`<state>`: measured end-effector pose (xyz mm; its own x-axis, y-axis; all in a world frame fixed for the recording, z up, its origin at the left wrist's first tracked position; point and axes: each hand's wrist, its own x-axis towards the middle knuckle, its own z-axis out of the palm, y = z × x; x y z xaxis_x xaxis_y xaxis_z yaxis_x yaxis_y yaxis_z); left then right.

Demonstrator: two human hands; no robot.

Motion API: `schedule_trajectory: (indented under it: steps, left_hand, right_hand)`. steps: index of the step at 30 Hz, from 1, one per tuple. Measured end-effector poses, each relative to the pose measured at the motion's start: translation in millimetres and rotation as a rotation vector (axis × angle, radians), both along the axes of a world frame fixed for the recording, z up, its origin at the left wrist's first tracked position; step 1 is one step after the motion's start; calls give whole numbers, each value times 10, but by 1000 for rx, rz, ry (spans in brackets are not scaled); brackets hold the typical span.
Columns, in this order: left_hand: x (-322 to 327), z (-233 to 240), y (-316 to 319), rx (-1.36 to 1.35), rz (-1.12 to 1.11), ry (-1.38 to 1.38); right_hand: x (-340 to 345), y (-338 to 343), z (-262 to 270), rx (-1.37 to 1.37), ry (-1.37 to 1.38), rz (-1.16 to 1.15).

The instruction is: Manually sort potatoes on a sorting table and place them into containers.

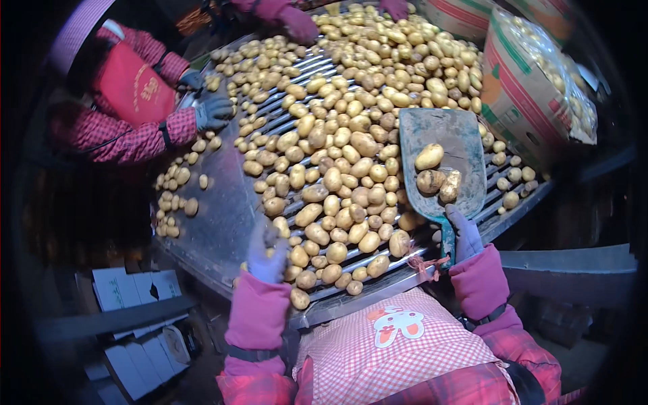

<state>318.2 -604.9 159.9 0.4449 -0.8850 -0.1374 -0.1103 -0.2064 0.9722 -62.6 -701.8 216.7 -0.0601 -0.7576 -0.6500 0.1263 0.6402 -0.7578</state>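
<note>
Many potatoes (331,179) lie over a table of metal rollers. My right hand (464,235), gloved, is at the green handle of a worn scoop (440,131), its thumb along the neck where the handle meets the pan. Three potatoes rest in the scoop; the lower two look dirty or rough. My left hand (268,253), in a blurred purple-grey glove, is at the near left edge of the potatoes, over the border of the smooth metal plate (217,238). Whether its fingers hold a potato is not clear.
A co-worker's gloved hands (212,109) touch small potatoes at the upper left. Another person's gloved hand (299,25) is at the far edge. A printed carton (526,86) of potatoes with a plastic liner stands at the right. Pink twine (425,266) is tied near the table's front rim.
</note>
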Motion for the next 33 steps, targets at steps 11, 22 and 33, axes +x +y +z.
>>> schedule_trajectory:
  steps: [11, 22, 33]
  left_hand:
    - [269, 402, 1419, -305, 565, 873]
    - [-68, -249, 3733, 79, 1099, 566]
    - [-70, -61, 697, 152, 18, -588]
  right_hand:
    - [-66, 36, -434, -118, 33, 43]
    - [-292, -163, -680, -229, -81, 233]
    - [-237, -86, -709, -199, -126, 227]
